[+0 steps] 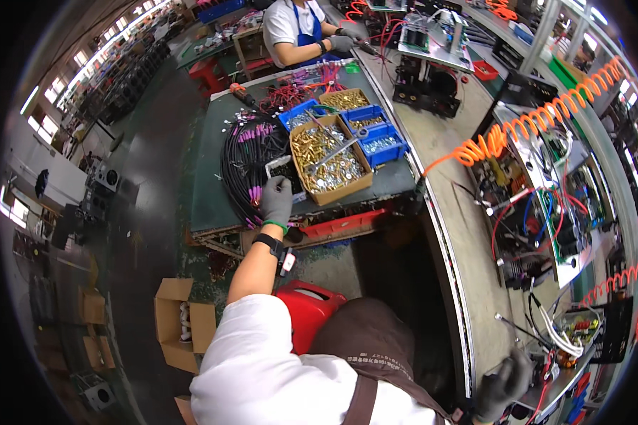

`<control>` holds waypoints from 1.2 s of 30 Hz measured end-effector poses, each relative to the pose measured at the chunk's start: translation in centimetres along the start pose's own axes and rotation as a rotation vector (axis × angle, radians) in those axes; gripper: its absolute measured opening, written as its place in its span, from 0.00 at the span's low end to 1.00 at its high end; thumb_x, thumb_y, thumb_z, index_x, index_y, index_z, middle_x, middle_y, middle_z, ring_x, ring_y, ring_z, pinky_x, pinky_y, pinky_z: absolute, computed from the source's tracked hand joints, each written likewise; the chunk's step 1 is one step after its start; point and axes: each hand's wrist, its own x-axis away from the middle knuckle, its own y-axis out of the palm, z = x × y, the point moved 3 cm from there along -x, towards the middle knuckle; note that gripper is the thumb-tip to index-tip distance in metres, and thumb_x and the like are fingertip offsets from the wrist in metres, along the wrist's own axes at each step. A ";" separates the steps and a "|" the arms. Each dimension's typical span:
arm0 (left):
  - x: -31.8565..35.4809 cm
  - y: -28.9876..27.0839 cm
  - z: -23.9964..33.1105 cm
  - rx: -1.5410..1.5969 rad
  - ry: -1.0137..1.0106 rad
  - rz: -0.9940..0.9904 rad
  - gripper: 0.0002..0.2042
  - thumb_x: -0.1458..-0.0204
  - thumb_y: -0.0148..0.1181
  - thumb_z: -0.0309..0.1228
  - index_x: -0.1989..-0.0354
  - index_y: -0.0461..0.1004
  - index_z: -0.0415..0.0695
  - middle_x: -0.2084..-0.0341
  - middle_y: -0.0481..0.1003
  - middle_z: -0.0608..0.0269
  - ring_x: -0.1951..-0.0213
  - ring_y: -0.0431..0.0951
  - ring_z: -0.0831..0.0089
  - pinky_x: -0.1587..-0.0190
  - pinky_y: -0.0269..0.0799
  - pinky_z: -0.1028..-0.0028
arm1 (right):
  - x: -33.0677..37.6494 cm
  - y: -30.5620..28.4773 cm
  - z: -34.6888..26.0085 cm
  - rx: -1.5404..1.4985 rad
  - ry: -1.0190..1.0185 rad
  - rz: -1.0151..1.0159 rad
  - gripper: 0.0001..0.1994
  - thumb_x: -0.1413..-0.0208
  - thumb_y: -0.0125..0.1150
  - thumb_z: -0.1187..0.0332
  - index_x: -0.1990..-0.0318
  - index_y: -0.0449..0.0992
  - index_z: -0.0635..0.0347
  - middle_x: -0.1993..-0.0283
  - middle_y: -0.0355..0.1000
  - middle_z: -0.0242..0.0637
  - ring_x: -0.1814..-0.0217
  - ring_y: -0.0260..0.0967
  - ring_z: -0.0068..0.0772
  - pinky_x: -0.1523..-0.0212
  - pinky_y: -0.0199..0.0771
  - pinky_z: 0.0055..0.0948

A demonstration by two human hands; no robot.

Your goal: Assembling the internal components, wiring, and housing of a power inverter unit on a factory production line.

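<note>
My left hand (pixel 276 200), in a grey glove, reaches over the green-topped table (pixel 209 159). Its fingers are curled together at a small white box of dark parts (pixel 283 168); whatever they pinch is too small to name. Just to its left lies a coil of black cables with pink ends (pixel 235 159). A cardboard box of brass-coloured screws and washers (pixel 319 152) stands to its right, with a wrench (pixel 337 154) across it. At the lower right my right hand (pixel 503 388), also gloved, is held with bent fingers beside an electronic assembly with white cables (pixel 563 343); its grip is hidden.
Blue bins of small hardware (pixel 381 145) stand beside the cardboard box. A co-worker (pixel 301 32) works at the table's far end. An orange coiled hose (pixel 532 127) hangs across the right bench. A red stool (pixel 308 308) and an open carton (pixel 181 322) are nearby.
</note>
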 end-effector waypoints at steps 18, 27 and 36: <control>-10.6 -3.8 -5.3 -0.587 0.063 -0.139 0.18 0.50 0.57 0.35 0.48 0.74 0.55 0.42 0.68 0.56 0.50 0.75 0.49 0.49 0.72 0.55 | -22.3 36.8 -17.0 -0.677 -0.229 -0.686 0.10 0.43 0.60 0.64 0.57 0.79 0.58 0.64 0.76 0.47 0.63 0.75 0.48 0.61 0.74 0.36; -13.4 -1.9 -5.2 -0.825 -0.013 -0.182 0.11 0.53 0.61 0.36 0.60 0.80 0.55 0.57 0.76 0.60 0.59 0.78 0.54 0.58 0.75 0.56 | -35.2 56.5 -17.8 -0.043 -0.249 -0.912 0.15 0.53 0.61 0.58 0.59 0.82 0.50 0.60 0.78 0.46 0.56 0.77 0.50 0.54 0.75 0.43; -12.9 -3.1 -4.8 -0.967 0.267 -0.225 0.09 0.48 0.57 0.37 0.59 0.79 0.58 0.61 0.77 0.66 0.65 0.80 0.58 0.65 0.76 0.59 | -36.5 64.9 -17.0 0.194 -0.302 -1.202 0.24 0.60 0.71 0.52 0.57 0.82 0.59 0.54 0.78 0.49 0.49 0.76 0.47 0.49 0.75 0.40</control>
